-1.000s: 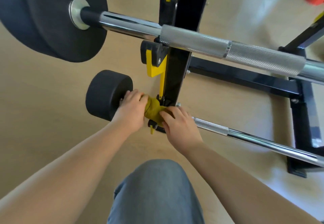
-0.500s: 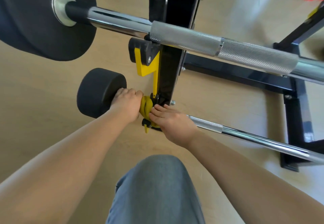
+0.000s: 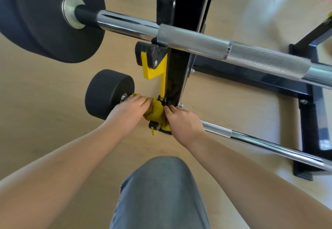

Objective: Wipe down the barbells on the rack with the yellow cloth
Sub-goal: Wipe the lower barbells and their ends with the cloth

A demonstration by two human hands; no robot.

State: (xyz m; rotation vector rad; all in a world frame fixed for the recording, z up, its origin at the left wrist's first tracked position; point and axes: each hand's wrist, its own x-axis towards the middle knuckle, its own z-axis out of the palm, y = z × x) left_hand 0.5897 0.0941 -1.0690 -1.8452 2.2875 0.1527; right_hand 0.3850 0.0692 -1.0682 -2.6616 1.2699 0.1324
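Both bare forearms reach in from the lower corners and meet near the frame's centre, backs of the hands upward. The left hand (image 3: pixel 129 109) curls its fingers over the yellow cloth (image 3: pixel 154 111). Just right of it, the right hand (image 3: pixel 184 123) grips the cloth's other end with bent fingertips.

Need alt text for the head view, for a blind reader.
Left hand and right hand grip a yellow cloth around the lower barbell, between its black weight and the rack post. An upper barbell carries a large plate.
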